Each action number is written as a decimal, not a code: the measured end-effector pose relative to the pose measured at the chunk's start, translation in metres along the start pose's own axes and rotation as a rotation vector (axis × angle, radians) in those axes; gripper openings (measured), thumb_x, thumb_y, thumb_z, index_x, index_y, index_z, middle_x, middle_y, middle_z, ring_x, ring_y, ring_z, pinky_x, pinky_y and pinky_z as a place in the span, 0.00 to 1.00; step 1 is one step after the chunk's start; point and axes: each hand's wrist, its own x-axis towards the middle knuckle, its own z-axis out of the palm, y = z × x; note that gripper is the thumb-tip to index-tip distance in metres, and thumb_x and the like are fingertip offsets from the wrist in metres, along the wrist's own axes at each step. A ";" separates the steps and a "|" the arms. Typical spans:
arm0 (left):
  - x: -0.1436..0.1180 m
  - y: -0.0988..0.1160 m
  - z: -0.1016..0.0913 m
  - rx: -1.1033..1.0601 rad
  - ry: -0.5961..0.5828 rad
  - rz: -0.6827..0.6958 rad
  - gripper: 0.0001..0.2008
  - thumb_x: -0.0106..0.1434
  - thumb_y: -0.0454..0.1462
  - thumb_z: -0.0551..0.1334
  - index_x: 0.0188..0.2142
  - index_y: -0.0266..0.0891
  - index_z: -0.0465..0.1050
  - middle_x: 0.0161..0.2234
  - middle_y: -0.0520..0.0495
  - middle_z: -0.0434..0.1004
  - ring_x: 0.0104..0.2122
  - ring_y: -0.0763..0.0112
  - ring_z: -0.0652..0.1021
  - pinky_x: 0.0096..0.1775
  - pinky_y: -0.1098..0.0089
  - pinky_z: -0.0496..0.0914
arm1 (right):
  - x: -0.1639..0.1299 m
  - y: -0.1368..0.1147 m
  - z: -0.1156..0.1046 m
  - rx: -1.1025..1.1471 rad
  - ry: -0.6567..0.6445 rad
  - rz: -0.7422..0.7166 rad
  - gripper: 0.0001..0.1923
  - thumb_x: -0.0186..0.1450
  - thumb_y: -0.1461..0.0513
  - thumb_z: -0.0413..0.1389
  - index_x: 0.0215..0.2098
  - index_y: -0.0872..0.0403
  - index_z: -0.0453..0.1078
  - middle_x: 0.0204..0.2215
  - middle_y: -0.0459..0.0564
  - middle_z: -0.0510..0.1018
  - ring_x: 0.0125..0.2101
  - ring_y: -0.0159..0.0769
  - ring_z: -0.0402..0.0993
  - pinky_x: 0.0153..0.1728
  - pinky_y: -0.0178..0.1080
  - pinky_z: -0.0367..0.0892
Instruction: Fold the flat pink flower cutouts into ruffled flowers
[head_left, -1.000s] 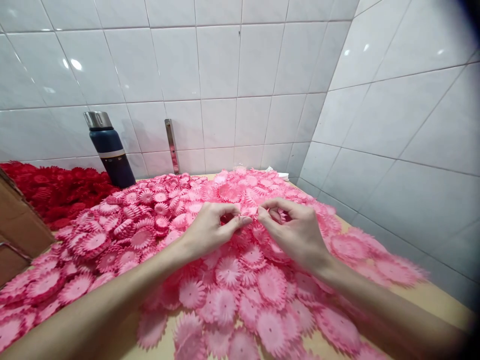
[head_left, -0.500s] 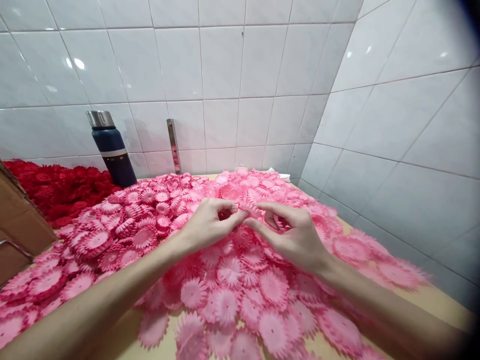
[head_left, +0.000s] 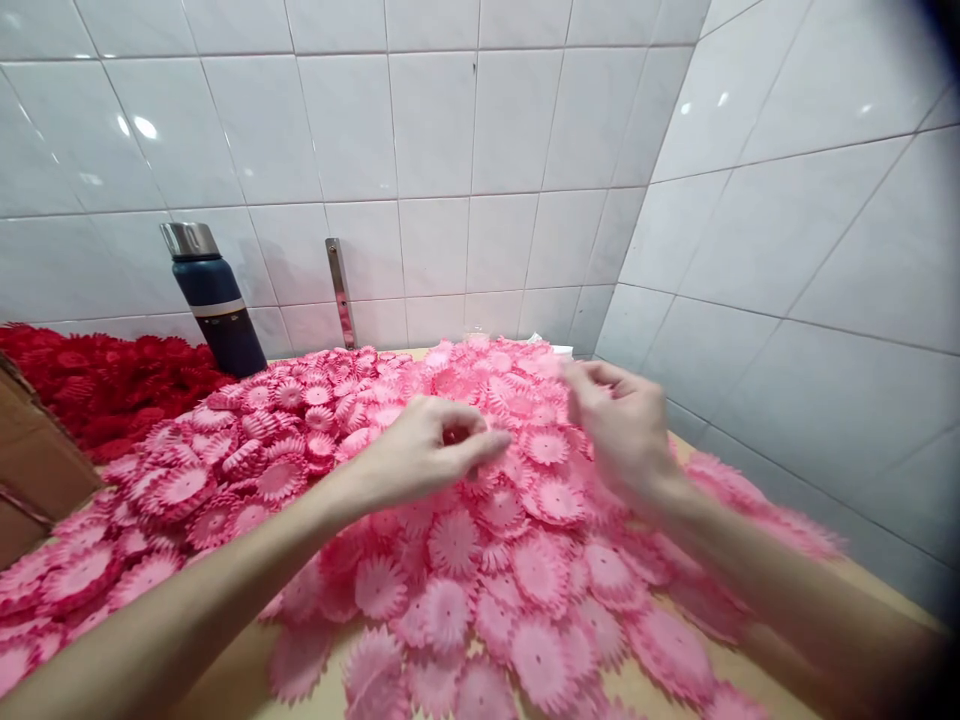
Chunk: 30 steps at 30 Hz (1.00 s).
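My left hand (head_left: 439,445) is over the middle of a heap of pink scalloped paper-like petal discs (head_left: 540,565). Its thumb and index finger come together in a pinch, but whatever lies between them blends with the pink behind. To the right, my right hand (head_left: 626,425) is raised above the heap's right side, apart from the left. Motion smears its curled fingers, so I cannot see whether it holds a piece. Many discs have a small dark centre hole and a notched rim.
Deep red pieces (head_left: 112,385) are piled at the left beside a cardboard box (head_left: 37,460). A dark blue bottle (head_left: 217,310) with a steel cap stands behind the heap. A metal strip (head_left: 340,295) is against the white tiled wall (head_left: 435,120). The tabletop is pale yellow.
My hands were together over a pink petal disc. My right hand has since moved away to the right and up, while the left has stayed nearly in place. The view has shifted slightly.
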 end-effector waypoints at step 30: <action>0.003 -0.014 -0.006 -0.018 0.296 -0.036 0.27 0.63 0.51 0.57 0.14 0.37 0.57 0.13 0.57 0.55 0.15 0.81 0.59 0.20 0.75 0.54 | -0.019 -0.010 0.000 -0.136 -0.433 -0.065 0.16 0.62 0.49 0.58 0.34 0.53 0.72 0.17 0.39 0.57 0.17 0.27 0.51 0.19 0.34 0.51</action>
